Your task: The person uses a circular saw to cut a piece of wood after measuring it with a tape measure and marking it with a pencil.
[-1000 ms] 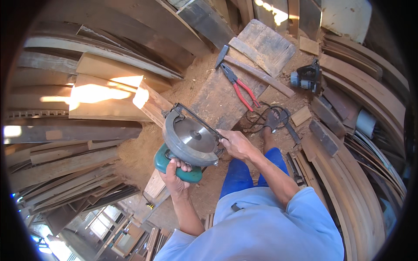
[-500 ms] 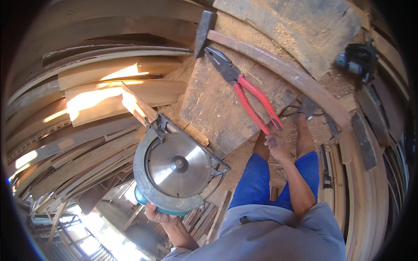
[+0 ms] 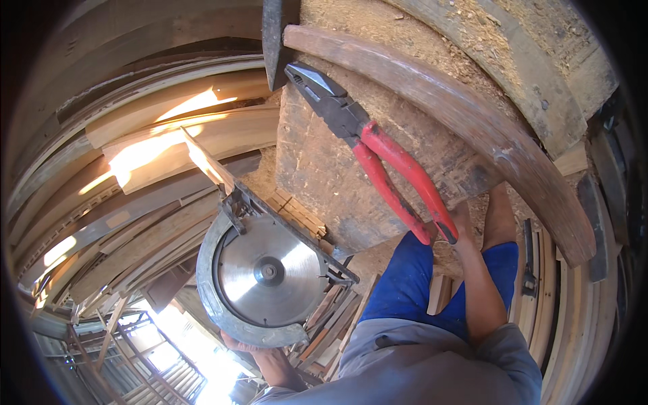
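Observation:
My left hand (image 3: pixel 258 352) grips a circular saw (image 3: pixel 266 273) from below, at the lower left. The saw's round steel blade faces the camera and its guard and base plate are tilted up. Red-handled pliers (image 3: pixel 385 155) lie on a worn wooden bench (image 3: pixel 317 182), jaws toward the upper left. My right hand (image 3: pixel 464 223) is at the bench's near edge, touching the ends of the pliers' handles. Its fingers are mostly hidden, so its grip is unclear.
A long curved wooden piece (image 3: pixel 472 121) lies across the bench behind the pliers. A dark metal tool head (image 3: pixel 273 40) rests at the bench's top left corner. Stacked curved planks (image 3: pixel 135 202) fill the left side, and more boards (image 3: pixel 601 223) line the right.
The view has closed in on the bench. The saw has dropped lower and to the left in my left hand. My right hand left the saw and reached the pliers' handles.

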Available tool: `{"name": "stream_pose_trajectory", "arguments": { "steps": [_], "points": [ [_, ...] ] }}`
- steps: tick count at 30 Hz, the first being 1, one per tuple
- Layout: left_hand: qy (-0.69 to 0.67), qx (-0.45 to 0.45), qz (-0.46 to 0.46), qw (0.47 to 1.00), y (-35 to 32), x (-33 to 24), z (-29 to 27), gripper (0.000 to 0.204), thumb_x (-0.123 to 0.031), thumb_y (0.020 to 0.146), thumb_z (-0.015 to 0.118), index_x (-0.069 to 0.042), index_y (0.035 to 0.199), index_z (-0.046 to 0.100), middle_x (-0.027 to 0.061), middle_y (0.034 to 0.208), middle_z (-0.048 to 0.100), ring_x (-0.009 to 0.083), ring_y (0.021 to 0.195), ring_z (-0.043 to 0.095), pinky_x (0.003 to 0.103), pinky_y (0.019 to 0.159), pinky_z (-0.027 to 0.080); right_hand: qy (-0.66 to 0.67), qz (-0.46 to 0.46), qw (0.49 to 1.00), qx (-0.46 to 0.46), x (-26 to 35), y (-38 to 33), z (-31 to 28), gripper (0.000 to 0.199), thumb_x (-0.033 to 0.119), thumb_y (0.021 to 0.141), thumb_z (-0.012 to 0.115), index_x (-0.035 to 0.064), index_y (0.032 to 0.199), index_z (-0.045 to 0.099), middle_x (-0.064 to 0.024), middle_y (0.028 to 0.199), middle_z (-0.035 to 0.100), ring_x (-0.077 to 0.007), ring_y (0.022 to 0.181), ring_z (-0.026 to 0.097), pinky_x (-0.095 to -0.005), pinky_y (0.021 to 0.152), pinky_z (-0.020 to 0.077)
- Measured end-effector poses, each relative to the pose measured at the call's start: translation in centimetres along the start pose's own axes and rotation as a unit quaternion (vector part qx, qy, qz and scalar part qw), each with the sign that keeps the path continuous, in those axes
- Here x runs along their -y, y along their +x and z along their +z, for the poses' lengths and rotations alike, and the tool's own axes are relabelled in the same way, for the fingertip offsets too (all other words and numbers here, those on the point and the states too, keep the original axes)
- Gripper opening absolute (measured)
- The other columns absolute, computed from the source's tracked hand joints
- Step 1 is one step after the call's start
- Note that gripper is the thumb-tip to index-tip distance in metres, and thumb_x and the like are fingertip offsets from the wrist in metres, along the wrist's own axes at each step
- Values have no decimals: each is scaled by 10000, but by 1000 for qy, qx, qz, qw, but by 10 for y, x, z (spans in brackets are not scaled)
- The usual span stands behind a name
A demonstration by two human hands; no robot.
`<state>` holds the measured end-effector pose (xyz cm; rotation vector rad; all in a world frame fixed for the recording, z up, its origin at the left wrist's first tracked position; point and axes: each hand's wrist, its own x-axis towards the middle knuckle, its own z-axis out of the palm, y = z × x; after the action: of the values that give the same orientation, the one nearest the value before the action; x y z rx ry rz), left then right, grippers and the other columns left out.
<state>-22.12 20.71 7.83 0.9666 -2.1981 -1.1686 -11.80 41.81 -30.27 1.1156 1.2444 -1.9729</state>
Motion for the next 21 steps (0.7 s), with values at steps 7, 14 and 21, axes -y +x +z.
{"name": "stream_pose_trajectory", "arguments": {
  "steps": [7, 14, 21],
  "points": [
    [-22, 52, -1, 998, 15, 2, -15, 442, -304, 973, 466, 46, 1177, 643, 193, 1106, 708, 280, 980, 704, 410, 874, 587, 34, 33, 999, 15, -18, 8, 3, 240, 137, 983, 509, -34, 1094, 634, -67, 871, 657, -116, 707, 560, -270, 648, 469],
    [-58, 60, -29, 996, 14, 2, -10, 467, -327, 953, 503, 51, 1189, 642, 205, 1112, 708, 298, 980, 709, 425, 870, 600, 134, 67, 989, 0, -19, 10, 12, 226, 112, 967, 510, 7, 1108, 651, -39, 860, 633, -104, 710, 548, -259, 630, 453],
    [-78, 94, -47, 991, 15, 1, -14, 474, -341, 923, 522, 34, 1179, 656, 208, 1099, 710, 311, 963, 707, 413, 876, 595, 175, 113, 977, 43, -16, 15, 9, 237, 91, 956, 504, 25, 1123, 660, -27, 868, 629, -71, 682, 503, -235, 598, 407]
  ]
}}
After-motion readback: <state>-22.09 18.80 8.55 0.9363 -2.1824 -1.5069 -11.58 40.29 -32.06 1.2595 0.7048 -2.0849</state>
